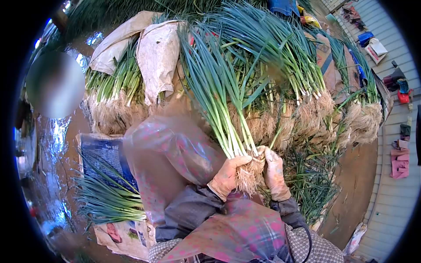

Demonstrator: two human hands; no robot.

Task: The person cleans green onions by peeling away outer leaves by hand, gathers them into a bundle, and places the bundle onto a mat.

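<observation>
A bunch of green onions (pixel 230 131) lies tilted across my lap, its long leaves pointing away from me and its pale roots (pixel 250 177) towards me. My left hand (pixel 226 176), in a dirty pale glove, grips the white lower stalks from the left, thumb across them. On the other side my right hand (pixel 275 173), gloved too, has its fingers closed at the base of the bunch, beside the roots. Part of what those fingers pinch is hidden. A thin single stalk stands up just past the right hand.
Rooted green onions (pixel 307 79) are piled in front, partly under pale sacks (pixel 160 57). At left, more onions (pixel 114 201) lie on a printed sack (pixel 103 151). Loose leaves (pixel 311 188) cover the ground at right, near a corrugated wall (pixel 394 201). A plastic apron (pixel 171 149) covers my legs.
</observation>
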